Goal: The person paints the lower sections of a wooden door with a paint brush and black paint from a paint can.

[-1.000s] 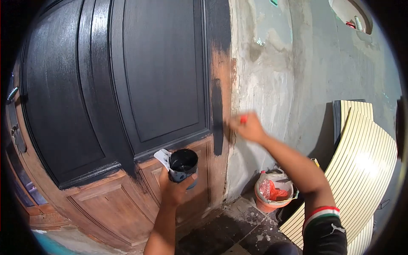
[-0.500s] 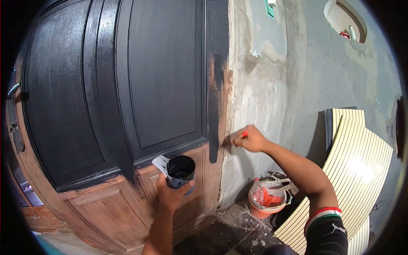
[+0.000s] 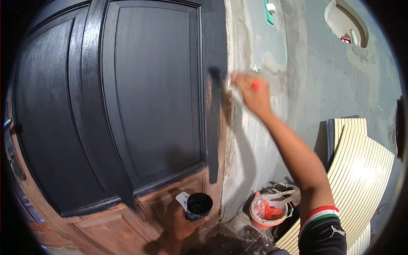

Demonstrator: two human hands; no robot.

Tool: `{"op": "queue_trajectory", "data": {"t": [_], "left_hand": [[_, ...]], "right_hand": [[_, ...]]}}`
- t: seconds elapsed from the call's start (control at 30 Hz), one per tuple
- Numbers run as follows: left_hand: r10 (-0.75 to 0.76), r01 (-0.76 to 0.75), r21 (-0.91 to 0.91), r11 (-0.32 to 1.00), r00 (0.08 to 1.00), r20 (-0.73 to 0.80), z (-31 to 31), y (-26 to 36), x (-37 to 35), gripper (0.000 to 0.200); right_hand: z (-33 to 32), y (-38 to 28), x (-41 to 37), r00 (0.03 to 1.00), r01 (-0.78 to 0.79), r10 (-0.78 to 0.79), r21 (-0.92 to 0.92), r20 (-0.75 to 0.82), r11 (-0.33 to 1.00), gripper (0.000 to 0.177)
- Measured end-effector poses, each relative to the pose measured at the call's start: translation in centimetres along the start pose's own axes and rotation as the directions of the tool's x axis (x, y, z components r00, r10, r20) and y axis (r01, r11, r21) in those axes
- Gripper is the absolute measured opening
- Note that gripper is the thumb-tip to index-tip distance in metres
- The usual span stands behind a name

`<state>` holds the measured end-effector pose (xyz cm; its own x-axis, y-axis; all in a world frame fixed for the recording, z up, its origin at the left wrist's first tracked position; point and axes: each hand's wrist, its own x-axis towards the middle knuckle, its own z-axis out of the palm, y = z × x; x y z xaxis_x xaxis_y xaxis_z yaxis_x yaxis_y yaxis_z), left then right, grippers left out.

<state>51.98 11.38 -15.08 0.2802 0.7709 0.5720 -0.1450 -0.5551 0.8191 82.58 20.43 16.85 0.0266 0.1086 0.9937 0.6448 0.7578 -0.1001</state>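
My right hand grips a paintbrush with a red handle end, its dark bristles against the right edge of a wooden door. Most of the door is coated black; its bottom panels and a strip along the right edge are bare brown wood. My left hand holds a small cup of black paint low down, in front of the door's bare lower panel. A scrap of white paper sticks out beside the cup.
A rough grey plastered wall stands right of the door. An orange bucket with red plastic inside sits on the floor by the wall. Cream ribbed panels lean at the right. A wall niche holds small items.
My right hand has swept the brush upward along the door's right edge, spreading black over bare wood. The view tilted up, so the cup and left hand now sit lower in frame.
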Motion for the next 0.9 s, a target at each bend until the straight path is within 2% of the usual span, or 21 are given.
{"op": "queue_trajectory", "data": {"t": [0.03, 0.07, 0.1, 0.13, 0.2, 0.23, 0.3, 0.33, 0.37, 0.4, 0.43, 0.5, 0.53, 0.6, 0.63, 0.7, 0.73, 0.77, 0.8, 0.9], "left_hand": [[-0.022, 0.022, -0.034, 0.999, 1.0, 0.005, 0.2, 0.2, 0.2, 0.069], [-0.045, 0.045, -0.069, 0.997, 0.999, 0.012, 0.2, 0.2, 0.3, 0.069], [-0.063, 0.065, -0.108, 0.992, 0.998, 0.018, 0.1, 0.2, 0.5, 0.069], [-0.073, 0.076, -0.119, 0.99, 0.997, 0.027, -0.1, -0.4, 0.3, 0.069], [-0.091, 0.095, -0.149, 0.984, 0.995, 0.032, -0.1, -0.8, 0.3, 0.07], [-0.081, 0.085, -0.076, 0.994, 0.996, 0.045, -0.4, -0.1, 0.2, 0.07], [-0.063, 0.056, 0.081, 0.995, 0.995, 0.077, -0.6, 2.4, 0.0, 0.071], [-0.088, 0.086, 0.031, 0.996, 0.995, 0.052, -0.4, 2.0, -0.5, 0.072], [-0.109, 0.11, -0.022, 0.994, 0.994, 0.027, 0.1, 0.8, -1.3, 0.074], [-0.131, 0.131, -0.074, 0.989, 0.991, 0.002, 0.3, 0.0, -1.8, 0.075], [-0.141, 0.142, -0.063, 0.988, 0.99, 0.021, 0.3, -0.3, -2.0, 0.076], [-0.16, 0.163, -0.05, 0.985, 0.985, 0.059, 0.4, -1.1, -2.3, 0.077], [-0.174, 0.179, -0.087, 0.98, 0.983, 0.067, 0.6, -1.9, -2.5, 0.077], [-0.191, 0.203, -0.162, 0.966, 0.978, 0.083, 1.4, -3.4, -2.4, 0.077], [-0.205, 0.218, -0.168, 0.961, 0.975, 0.088, 1.7, -3.1, -2.2, 0.077], [-0.237, 0.253, -0.179, 0.951, 0.965, 0.108, 1.5, -2.8, -2.1, 0.076], [-0.245, 0.264, -0.176, 0.948, 0.962, 0.123, 1.3, -3.0, -2.2, 0.075], [-0.249, 0.27, -0.176, 0.946, 0.959, 0.135, 1.3, -3.5, -2.2, 0.075], [-0.249, 0.273, -0.179, 0.945, 0.958, 0.145, 1.4, -3.6, -1.8, 0.074], [-0.184, 0.202, -0.17, 0.965, 0.976, 0.115, 0.9, -3.1, -1.6, 0.073]], "right_hand": [[0.2, 0.3, -4.1, 0.978, -0.117, 0.13, -0.088, 0.162, 0.989, 0.028], [0.8, -0.8, -8.4, 0.968, -0.092, 0.095, -0.024, 0.232, 0.995, 0.031], [0.1, -1.8, -11.8, 0.907, -0.097, 0.12, -0.076, 0.404, 0.992, 0.028], [-0.8, -3.1, -13.5, 0.743, -0.201, 0.209, -0.087, 0.636, 0.976, 0.023], [-1.1, -3.6, -14.7, 0.672, -0.198, 0.189, -0.073, 0.716, 0.978, 0.021], [-0.9, -3.9, -14.9, 0.629, -0.203, 0.184, -0.069, 0.755, 0.977, 0.02], [-0.4, -2.7, -10.0, 0.643, -0.155, 0.228, -0.168, 0.731, 0.974, 0.019], [0.1, -2.0, -6.3, 0.679, -0.205, 0.305, -0.227, 0.667, 0.952, 0.021], [-0.1, -4.3, -1.9, 0.76, -0.289, 0.384, -0.256, 0.525, 0.922, 0.025], [-0.1, -3.2, 1.6, 0.832, -0.243, 0.327, -0.235, 0.448, 0.941, 0.026], [0.2, -1.3, 4.1, 0.95, -0.146, 0.138, 0.009, 0.28, 0.989, 0.024], [0.2, -4.3, 7.8, 0.991, -0.132, 0.134, 0.103, -0.016, 0.986, 0.025], [0.3, -4.7, 8.1, 0.99, -0.051, 0.071, 0.161, -0.12, 0.986, 0.027], [0.3, -3.9, 4.8, 0.988, -0.104, 0.099, -0.037, -0.115, 0.994, 0.025], [0.5, -2.9, 1.8, 0.998, 0.05, -0.054, -0.121, -0.026, 0.991, 0.023], [1.1, -0.9, -7.6, 0.951, 0.012, 0.025, -0.118, 0.307, 0.993, 0.021], [0.2, -1.9, -11.0, 0.895, -0.076, 0.126, -0.131, 0.428, 0.988, 0.015], [-1.0, -2.6, -12.8, 0.763, -0.179, 0.209, -0.112, 0.612, 0.978, 0.013], [-1.6, -2.9, -13.3, 0.586, -0.276, 0.262, -0.115, 0.767, 0.954, 0.011], [-1.5, -1.2, -10.5, 0.509, -0.279, 0.295, -0.169, 0.809, 0.945, 0.01]]}}
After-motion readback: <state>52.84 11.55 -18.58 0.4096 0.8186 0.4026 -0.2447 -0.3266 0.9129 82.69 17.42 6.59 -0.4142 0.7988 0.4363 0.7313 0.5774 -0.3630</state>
